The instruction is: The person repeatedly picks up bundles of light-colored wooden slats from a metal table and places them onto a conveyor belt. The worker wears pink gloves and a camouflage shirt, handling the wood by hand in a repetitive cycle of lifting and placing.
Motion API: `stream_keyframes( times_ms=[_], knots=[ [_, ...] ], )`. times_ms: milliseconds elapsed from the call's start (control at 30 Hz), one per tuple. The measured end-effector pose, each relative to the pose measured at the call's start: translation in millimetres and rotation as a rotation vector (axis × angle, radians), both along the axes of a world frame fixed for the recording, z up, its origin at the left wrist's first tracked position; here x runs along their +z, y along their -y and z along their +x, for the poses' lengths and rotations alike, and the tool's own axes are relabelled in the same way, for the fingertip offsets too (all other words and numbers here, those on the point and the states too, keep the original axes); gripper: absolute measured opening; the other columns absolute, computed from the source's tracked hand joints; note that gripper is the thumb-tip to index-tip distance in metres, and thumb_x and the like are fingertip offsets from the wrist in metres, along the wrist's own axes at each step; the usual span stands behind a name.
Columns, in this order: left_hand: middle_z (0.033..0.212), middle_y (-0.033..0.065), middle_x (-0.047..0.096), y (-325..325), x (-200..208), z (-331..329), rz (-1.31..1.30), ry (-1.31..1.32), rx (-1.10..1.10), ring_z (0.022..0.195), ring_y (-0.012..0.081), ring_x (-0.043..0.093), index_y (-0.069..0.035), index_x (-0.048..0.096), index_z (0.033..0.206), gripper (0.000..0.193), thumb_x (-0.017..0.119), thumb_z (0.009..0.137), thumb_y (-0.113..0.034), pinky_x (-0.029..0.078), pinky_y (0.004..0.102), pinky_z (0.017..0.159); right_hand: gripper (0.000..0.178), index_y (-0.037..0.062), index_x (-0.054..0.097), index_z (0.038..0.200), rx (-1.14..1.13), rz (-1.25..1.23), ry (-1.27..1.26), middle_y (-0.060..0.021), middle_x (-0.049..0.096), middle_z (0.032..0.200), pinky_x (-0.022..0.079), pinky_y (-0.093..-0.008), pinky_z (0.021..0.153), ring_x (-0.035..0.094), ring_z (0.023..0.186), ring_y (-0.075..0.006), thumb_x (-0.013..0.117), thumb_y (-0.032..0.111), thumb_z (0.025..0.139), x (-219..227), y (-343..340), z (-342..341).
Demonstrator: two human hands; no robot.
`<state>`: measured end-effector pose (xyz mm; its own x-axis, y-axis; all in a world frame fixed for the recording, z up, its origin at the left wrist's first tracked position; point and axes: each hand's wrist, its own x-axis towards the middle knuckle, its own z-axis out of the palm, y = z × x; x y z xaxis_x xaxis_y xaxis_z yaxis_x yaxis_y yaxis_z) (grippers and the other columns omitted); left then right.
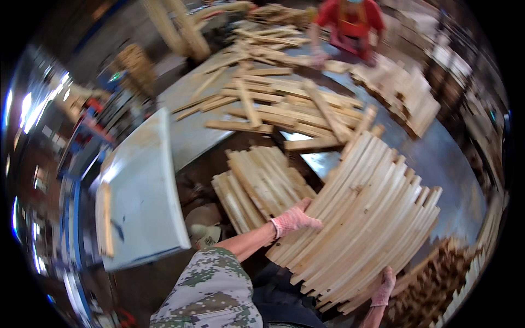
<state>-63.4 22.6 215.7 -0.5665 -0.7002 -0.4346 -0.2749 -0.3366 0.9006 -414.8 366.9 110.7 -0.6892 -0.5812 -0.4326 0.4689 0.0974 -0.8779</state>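
Note:
A wide row of pale wooden slats (361, 218), laid side by side with uneven ends, lies in front of me at the right. My left hand (297, 220), in a pink knit glove, is closed on the row's left edge, thumb on the outermost slats. At the near right edge my right hand (384, 287), gloved the same way, grips the opposite side, its fingers partly hidden. Between both hands the slats are pressed together. A second, smaller stack of slats (262, 177) sits lower, just beyond my left hand.
Loose slats (290, 106) lie jumbled on the metal table (437, 175). A person in red (350, 27) stands across it beside another slat row (402, 93). At left is a grey metal surface (145, 202) with one wooden strip (107, 218). Stacked wood (437, 290) stands at lower right.

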Motion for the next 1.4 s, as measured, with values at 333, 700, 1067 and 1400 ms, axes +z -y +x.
stream_keyframes(
  times_ms=[333, 700, 1067, 1400],
  knots=[
    [0.132, 0.0129, 0.069, -108, 65, 246, -0.133, -0.217, 0.593, 0.123, 0.0226, 0.065, 0.000, 0.053, 0.147, 0.089, 0.100, 0.075, -0.023, 0.053, 0.0370, 0.107, 0.037, 0.0082, 0.067, 0.101, 0.561, -0.244, -0.122, 0.0040, 0.061, 0.087, 0.046, -0.0299, 0.074, 0.056, 0.080, -0.0119, 0.084, 0.040, 0.090, 145, 165, 135],
    [0.136, 0.0187, 0.067, -271, 83, 634, -0.061, -0.237, 1.090, 0.125, 0.0251, 0.065, 0.009, 0.046, 0.151, 0.093, 0.095, 0.081, -0.028, 0.052, 0.0381, 0.109, 0.042, -0.0060, 0.069, 0.126, 1.237, -0.062, -0.043, -0.0104, 0.076, 0.108, 0.061, -0.0341, 0.085, 0.075, 0.095, -0.0221, 0.079, 0.012, 0.090, 226, 232, 532],
    [0.154, 0.0268, 0.058, -266, 120, 888, -0.040, 0.788, 0.901, 0.145, 0.0385, 0.055, 0.007, 0.039, 0.161, 0.110, 0.074, 0.091, -0.069, 0.045, 0.0438, 0.119, 0.047, -0.0060, 0.058, 0.135, 1.256, 0.045, -0.019, -0.0185, 0.075, 0.114, 0.066, -0.0448, 0.085, 0.076, 0.094, -0.0293, 0.076, 0.000, 0.092, 180, 246, 790],
    [0.173, 0.0270, 0.031, -256, 95, 1039, -0.786, 1.433, 1.055, 0.159, 0.0447, 0.032, -0.009, 0.035, 0.167, 0.100, 0.071, 0.092, -0.065, 0.028, 0.0520, 0.130, 0.049, -0.0032, 0.056, 0.138, 1.301, 0.011, -0.025, -0.0154, 0.073, 0.112, 0.064, -0.0400, 0.086, 0.073, 0.094, -0.0263, 0.075, 0.002, 0.093, 185, 298, 915]
  ],
)
